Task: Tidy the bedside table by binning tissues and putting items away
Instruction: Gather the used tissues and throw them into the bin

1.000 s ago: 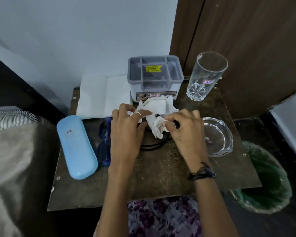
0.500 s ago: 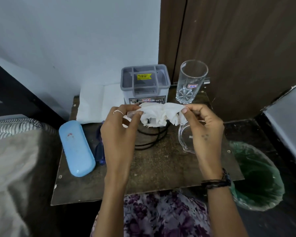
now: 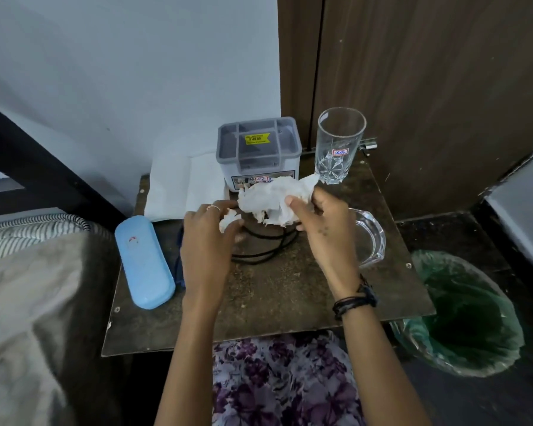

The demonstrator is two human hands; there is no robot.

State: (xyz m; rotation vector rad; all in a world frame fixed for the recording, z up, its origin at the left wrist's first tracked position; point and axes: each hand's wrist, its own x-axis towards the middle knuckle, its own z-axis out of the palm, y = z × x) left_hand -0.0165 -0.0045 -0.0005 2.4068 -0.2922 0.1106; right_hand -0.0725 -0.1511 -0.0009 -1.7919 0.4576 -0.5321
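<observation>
A crumpled white tissue [image 3: 271,196] is held above the middle of the dark bedside table [image 3: 277,299] by my right hand [image 3: 323,229], pinched between thumb and fingers. My left hand [image 3: 206,241] is just to its left, fingers closed on a small torn scrap of tissue [image 3: 228,219]. A coiled black cable [image 3: 260,253] lies on the table under both hands. Left of my left hand lies a light blue glasses case [image 3: 143,259], with a dark blue item [image 3: 179,265] mostly hidden beside it. A green-lined bin [image 3: 462,315] stands on the floor to the right of the table.
A grey lidded organiser box [image 3: 257,146] and a tall clear glass [image 3: 339,142] stand at the table's back. A glass ashtray [image 3: 371,241] sits at the right, partly behind my right hand. White paper [image 3: 179,186] lies back left. Bedding [image 3: 28,272] borders the left.
The tissue, held stretched between both hands, now hangs from my right hand alone. My left hand has come away lower with a small scrap. The view shifted slightly.
</observation>
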